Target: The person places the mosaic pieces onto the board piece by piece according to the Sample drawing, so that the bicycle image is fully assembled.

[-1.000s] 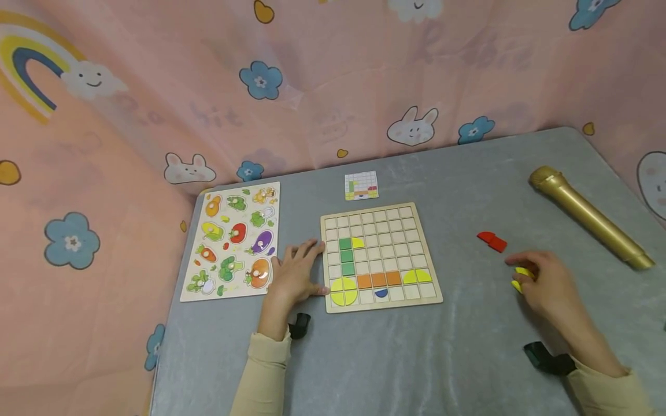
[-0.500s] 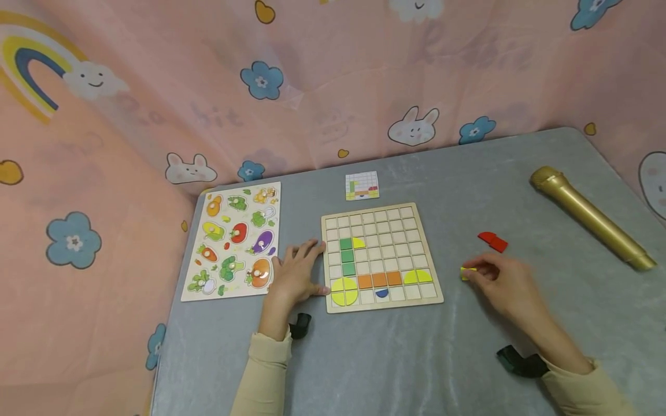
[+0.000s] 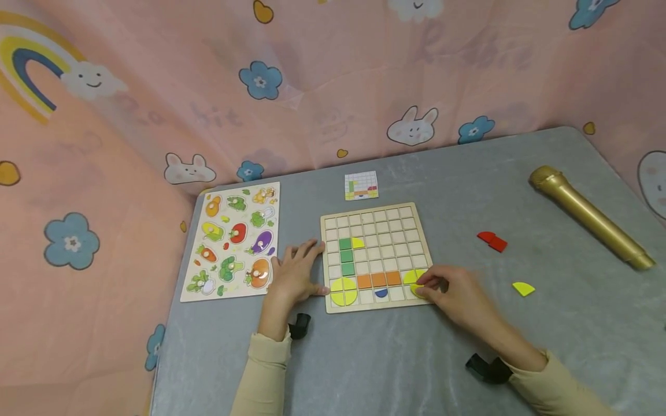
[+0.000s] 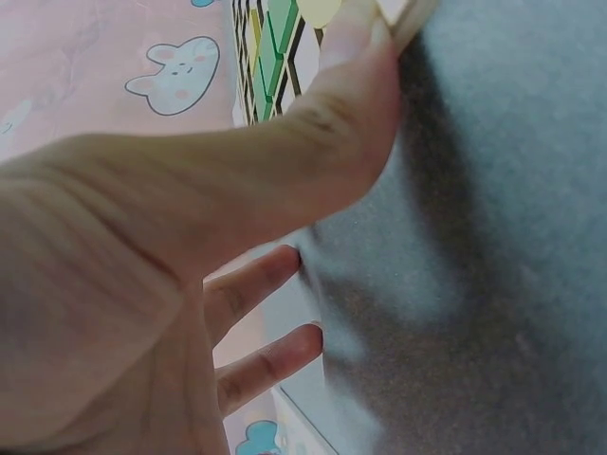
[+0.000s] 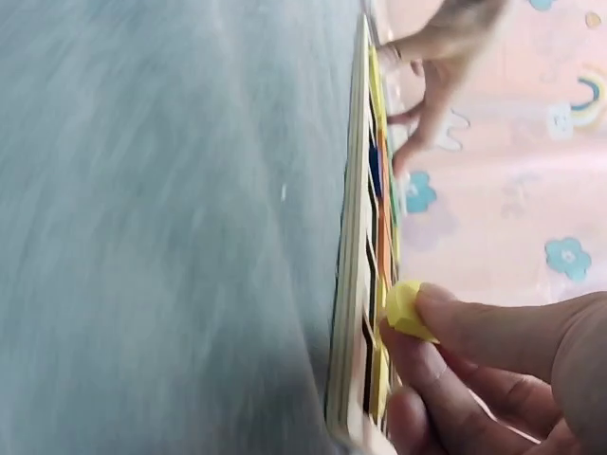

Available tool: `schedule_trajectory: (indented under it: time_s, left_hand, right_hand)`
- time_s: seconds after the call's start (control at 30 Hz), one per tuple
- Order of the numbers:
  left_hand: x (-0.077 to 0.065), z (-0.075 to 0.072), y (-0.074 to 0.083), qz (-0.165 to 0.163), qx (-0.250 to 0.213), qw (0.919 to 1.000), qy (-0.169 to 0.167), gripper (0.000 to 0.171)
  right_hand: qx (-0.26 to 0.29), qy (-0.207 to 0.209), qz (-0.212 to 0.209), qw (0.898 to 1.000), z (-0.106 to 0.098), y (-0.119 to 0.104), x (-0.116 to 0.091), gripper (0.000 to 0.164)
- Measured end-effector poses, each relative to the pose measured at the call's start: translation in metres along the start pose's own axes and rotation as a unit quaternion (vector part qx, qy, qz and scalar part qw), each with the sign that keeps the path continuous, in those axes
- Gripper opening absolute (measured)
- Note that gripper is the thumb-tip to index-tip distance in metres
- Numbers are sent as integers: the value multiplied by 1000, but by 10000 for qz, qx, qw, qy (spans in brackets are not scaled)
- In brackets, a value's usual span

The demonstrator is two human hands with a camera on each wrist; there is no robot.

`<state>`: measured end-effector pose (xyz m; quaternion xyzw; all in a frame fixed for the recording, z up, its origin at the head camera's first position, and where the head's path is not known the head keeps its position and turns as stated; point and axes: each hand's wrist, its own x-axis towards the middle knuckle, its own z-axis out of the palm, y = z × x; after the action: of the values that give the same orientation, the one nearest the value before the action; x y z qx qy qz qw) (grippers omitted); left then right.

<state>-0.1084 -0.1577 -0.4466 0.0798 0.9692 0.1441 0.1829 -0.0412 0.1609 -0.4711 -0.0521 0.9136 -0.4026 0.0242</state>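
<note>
A wooden grid board lies mid-table with green and orange squares, yellow quarter circles and a blue half circle in its cells. My right hand pinches a yellow quarter-circle piece between thumb and finger at the board's lower right corner. Its exact contact with the cell is hidden by the fingers. My left hand rests with spread fingers at the board's left edge; in the left wrist view the thumb touches that edge. Two red pieces and one yellow quarter circle lie right of the board.
Behind the board lies a small printed pattern card. A vegetable knob puzzle is on the left of the grey table. A gold microphone lies at the far right. A pink patterned curtain hangs behind.
My right hand has moved left from beside the red pieces to the board, carrying one yellow quarter circle. Another yellow one now lies uncovered on the table. The left hand stays put.
</note>
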Motion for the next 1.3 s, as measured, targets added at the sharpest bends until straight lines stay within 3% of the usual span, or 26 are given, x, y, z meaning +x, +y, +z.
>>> schedule_trajectory:
  time_s: [0.3, 0.57, 0.73, 0.87, 1.13, 1.3]
  left_hand:
    - [0, 1, -1, 15, -46, 10000, 12, 102]
    - [1, 1, -1, 12, -39, 10000, 24, 103]
    - [1, 2, -1, -10, -51, 10000, -1, 103]
    - [1, 2, -2, 15, 0, 10000, 4, 103]
    - [1, 1, -2, 47, 35, 10000, 1, 101]
    - [0, 0, -1, 51, 13, 10000, 9, 101]
  right_hand:
    - [-202, -35, -73, 9998, 10, -3, 9, 14]
    - [-301, -78, 297, 9991, 9, 0, 10, 21]
    - [-369, -218, 643, 9970, -4, 10, 1, 31]
    - [-760, -34, 730, 9944, -19, 25, -11, 37]
    - [-1183, 609, 865, 9873, -41, 54, -38, 30]
    - [-1173, 724, 954, 9859, -56, 69, -48, 23]
